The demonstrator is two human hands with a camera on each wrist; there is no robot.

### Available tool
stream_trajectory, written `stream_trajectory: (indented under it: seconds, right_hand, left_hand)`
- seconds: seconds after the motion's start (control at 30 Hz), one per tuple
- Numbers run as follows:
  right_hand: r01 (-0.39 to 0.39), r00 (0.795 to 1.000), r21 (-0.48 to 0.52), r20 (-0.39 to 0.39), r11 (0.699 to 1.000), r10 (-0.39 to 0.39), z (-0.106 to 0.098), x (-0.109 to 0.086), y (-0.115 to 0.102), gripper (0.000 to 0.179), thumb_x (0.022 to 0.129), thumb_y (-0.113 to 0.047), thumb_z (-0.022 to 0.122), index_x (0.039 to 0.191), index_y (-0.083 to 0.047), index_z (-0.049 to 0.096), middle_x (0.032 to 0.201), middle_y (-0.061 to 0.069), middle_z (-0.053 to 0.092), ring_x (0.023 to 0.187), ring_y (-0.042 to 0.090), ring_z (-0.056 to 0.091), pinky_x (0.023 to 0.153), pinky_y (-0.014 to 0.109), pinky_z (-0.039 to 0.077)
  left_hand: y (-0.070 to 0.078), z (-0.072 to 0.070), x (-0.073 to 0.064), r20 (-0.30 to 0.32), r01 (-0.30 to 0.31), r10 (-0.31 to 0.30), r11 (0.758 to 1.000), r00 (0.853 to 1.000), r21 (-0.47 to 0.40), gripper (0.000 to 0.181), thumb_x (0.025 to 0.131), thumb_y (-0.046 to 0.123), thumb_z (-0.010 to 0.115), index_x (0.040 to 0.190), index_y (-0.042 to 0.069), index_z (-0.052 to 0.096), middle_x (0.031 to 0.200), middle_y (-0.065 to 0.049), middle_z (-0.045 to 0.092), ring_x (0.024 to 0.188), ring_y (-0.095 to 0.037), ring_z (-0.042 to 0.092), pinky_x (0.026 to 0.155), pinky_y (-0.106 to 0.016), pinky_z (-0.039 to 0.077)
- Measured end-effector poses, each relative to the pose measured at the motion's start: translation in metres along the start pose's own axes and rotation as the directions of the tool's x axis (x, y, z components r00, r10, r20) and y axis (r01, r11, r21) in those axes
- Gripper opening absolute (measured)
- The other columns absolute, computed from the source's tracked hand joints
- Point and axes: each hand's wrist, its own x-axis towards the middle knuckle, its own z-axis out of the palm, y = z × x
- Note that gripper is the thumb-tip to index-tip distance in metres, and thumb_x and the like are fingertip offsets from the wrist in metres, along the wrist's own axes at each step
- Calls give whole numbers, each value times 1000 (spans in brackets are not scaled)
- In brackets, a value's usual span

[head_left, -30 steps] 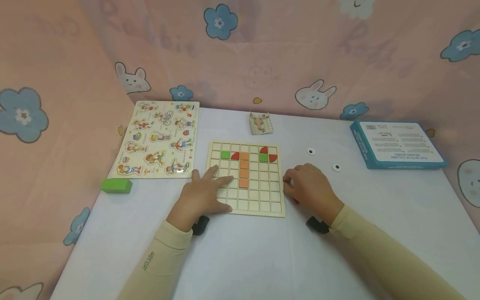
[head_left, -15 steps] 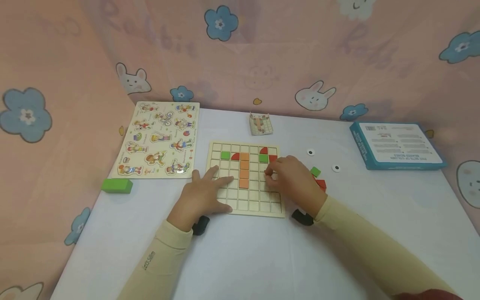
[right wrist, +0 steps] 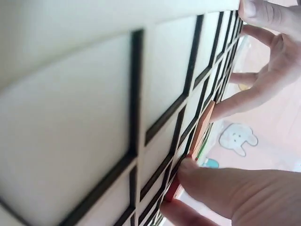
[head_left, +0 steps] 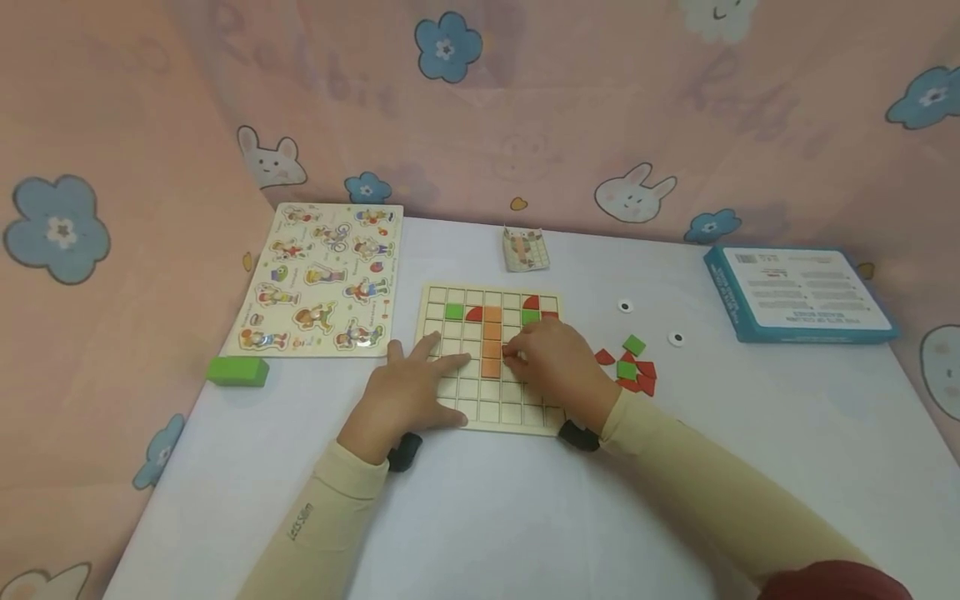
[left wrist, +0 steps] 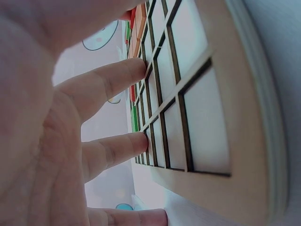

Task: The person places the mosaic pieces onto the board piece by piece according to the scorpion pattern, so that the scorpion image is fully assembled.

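Observation:
A wooden grid board (head_left: 489,412) lies on the table in the head view. My left hand (head_left: 397,396) rests on its left side with fingers spread. Over the board's middle, my right hand (head_left: 566,371) pinches a small red tile (right wrist: 174,187) between thumb and fingertip, beside the column of orange tiles (head_left: 491,332). Green tiles (head_left: 453,312) and red quarter-circle tiles (head_left: 474,314) sit in the upper cells, and my right hand partly hides those at the right. To the right of the board lie several loose red and green tiles (head_left: 627,370).
Two eye discs (head_left: 677,339) lie beyond the loose tiles. A small picture card (head_left: 527,252) stands behind the board. At the left are a figure puzzle board (head_left: 318,317) and a green block (head_left: 237,372). A blue box (head_left: 806,292) lies at the far right.
My right hand has moved left from beside the board to over its middle, carrying the red tile. The loose tiles have come into sight behind it. My left hand has stayed in place.

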Motion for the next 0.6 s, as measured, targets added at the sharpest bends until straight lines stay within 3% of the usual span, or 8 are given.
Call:
stream_trajectory:
  seconds: [0.23,0.3,0.43,0.53,0.6]
  right_hand:
    - [-31,998,-104,53,994,37,-1,-7,-4,30,93,-14,83,122,-23,83,107,1,76,102,23,63,95,40,54]
    - [-30,998,-95,44,995,35,-1,-6,-2,31,92,-11,84,121,-23,83,109,1,76,105,24,64,102,43,51]
    - [9,1000,-56,20,998,-8,-1,-2,8,28,92,-8,84,117,-22,85,111,0,77,106,25,63,101,42,51]
    - [38,999,-30,28,999,-37,-2,3,16,25,93,-10,83,115,-22,85,110,0,76,104,25,62,94,39,54]
    - [56,998,-12,38,998,-56,-3,4,20,23,94,-11,83,114,-21,86,109,0,75,106,24,63,96,40,53]
  left_hand:
    - [0,1,1,0,-2,2,1000,1000,16,87,75,53,94,153,39,58,172,-9,30,120,-41,42,69,-39,48]
    - [0,1,1,0,-2,2,1000,1000,16,87,75,53,93,154,39,58,172,-9,30,120,-41,42,69,-39,49]
    - [0,-1,0,-3,-1,1,1000,1000,18,87,76,53,93,154,39,58,172,-9,30,120,-41,43,69,-40,49]
    - [1,-1,0,-2,-1,1,1000,1000,12,87,76,53,93,154,39,58,172,-9,29,120,-41,43,70,-40,49]
    - [1,-1,0,-3,-2,2,1000,1000,7,86,76,52,93,153,39,58,172,-10,30,120,-41,43,70,-40,49]
